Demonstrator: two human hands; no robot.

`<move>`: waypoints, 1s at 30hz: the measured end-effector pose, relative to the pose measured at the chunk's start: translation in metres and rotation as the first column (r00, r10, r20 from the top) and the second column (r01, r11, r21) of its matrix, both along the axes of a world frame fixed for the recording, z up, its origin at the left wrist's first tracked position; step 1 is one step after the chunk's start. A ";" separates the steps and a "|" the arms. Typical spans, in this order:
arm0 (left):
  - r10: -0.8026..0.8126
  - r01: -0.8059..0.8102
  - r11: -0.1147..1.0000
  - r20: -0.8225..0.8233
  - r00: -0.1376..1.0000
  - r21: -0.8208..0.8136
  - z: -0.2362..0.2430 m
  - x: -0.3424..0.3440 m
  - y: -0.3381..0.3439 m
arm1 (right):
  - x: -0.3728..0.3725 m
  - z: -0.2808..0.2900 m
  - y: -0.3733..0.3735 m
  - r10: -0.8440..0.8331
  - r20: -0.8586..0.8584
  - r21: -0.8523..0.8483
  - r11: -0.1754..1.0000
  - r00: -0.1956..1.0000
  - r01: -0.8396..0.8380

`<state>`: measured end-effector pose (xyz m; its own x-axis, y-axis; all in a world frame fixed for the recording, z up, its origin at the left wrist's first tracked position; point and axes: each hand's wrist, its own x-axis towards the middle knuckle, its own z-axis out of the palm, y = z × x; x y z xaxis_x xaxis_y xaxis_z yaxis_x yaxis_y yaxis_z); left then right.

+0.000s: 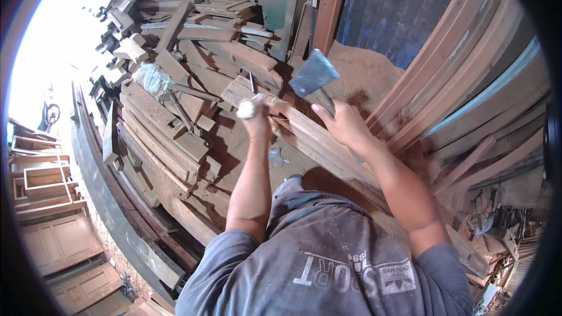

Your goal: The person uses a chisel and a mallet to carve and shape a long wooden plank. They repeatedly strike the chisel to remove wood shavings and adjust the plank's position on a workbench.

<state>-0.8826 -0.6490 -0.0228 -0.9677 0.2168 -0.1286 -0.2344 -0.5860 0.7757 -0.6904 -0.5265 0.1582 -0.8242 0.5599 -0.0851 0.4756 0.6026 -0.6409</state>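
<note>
Reaching up from the lower edge on two bare forearms, out of short, dusty grey sleeves [225,256]. Stretched nearly straight ahead on one side, with the left hand [259,123] closed in a fist around a narrow-bladed steel chisel with a pale, round-ended handle [246,110], butt toward the camera and blade away. Held over the far end of a long, squared, reddish-brown wooden beam [319,137]; impossible to tell about contact between blade tip and wood. Slanted up and leftward on the other side, bent at the elbow, with the right hand [345,124] wrapped around the dark handle of a hatchet-like tool with a broad, flat, blue-grey metal head [314,74]. Tipped upward and to the left, apart from the chisel. Running diagonally from near the left fist toward the lower right, in the beam's case; stacked beyond, dusty brown sawn timber [234,52].
</note>
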 end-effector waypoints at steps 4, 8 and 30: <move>-0.112 0.112 0.981 -0.013 0.994 0.158 0.010 -0.010 -0.025 | 0.036 -0.012 0.005 -0.140 0.058 -0.153 0.977 0.988 0.147; -0.138 0.128 0.989 -0.154 0.978 -0.075 0.033 0.010 -0.008 | 0.059 0.000 -0.003 -0.235 0.109 -0.372 0.891 0.966 0.259; -0.204 0.172 0.972 -0.215 0.955 -0.158 0.036 0.024 -0.002 | 0.052 0.046 -0.022 -0.044 0.071 -0.239 0.969 0.997 0.059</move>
<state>-0.8588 -0.6515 0.0137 -0.9181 0.3933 0.0496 -0.1378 -0.4339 0.8904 -0.6389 -0.5488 0.2044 -0.7831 0.5581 -0.2745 0.5470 0.4080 -0.7310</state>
